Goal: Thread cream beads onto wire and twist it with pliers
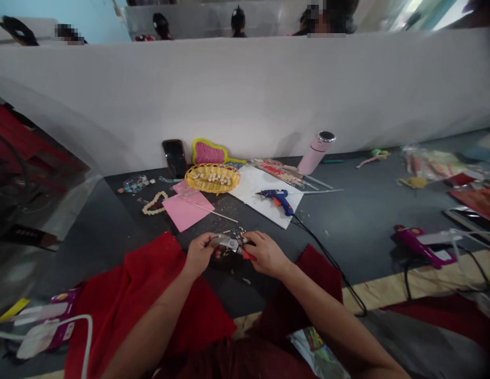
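Note:
My left hand [199,255] is closed, with thumb and fingertips pinched at the left end of a pale, shiny piece whose kind I cannot make out. Opposite it, my right hand [266,253] wraps round a red-handled metal hand tool [248,255]; its jaws meet the pale piece between my hands. Small pale bits [237,231] lie scattered on the dark table just beyond my fingers. Pink paper [187,210] and a thin wooden stick [219,213] lie a little farther away. A blue glue gun [282,200] rests on a white board [245,187].
A yellow woven basket [197,184] holds small pale pieces. Behind stand a phone [174,159] and a pink flask [314,155]. Red cloth [150,268] covers the near left. The glue gun's black cord [327,255] runs down the right; a purple power strip [422,246] lies beyond.

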Tool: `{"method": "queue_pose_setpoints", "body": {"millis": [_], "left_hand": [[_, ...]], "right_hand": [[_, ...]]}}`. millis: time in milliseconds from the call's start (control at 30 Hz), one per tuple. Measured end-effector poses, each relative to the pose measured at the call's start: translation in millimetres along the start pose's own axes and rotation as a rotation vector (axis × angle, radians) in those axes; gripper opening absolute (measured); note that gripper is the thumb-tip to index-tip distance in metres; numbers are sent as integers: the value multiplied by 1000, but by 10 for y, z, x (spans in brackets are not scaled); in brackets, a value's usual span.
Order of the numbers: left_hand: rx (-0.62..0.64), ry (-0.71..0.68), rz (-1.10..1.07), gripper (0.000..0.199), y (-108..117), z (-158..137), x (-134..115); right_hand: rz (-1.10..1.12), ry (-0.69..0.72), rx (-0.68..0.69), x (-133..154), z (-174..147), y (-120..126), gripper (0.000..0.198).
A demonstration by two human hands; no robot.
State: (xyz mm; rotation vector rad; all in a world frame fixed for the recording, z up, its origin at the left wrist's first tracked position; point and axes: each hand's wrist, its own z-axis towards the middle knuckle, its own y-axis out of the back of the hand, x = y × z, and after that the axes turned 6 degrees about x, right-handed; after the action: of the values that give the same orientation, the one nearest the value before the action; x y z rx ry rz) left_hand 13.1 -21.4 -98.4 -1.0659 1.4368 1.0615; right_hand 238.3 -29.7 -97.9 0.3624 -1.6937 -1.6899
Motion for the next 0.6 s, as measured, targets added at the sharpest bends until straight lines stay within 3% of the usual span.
{"method": "queue_pose_setpoints", "body": {"millis": [333, 600], "left_hand": [[-47, -7, -87, 17, -50, 7, -29], [-52, -14, 61, 8, -14, -9, -19]], "right_hand": [[-35, -53, -21, 35, 14, -20, 19], [-21, -19, 25, 24, 14, 70, 22]]}}
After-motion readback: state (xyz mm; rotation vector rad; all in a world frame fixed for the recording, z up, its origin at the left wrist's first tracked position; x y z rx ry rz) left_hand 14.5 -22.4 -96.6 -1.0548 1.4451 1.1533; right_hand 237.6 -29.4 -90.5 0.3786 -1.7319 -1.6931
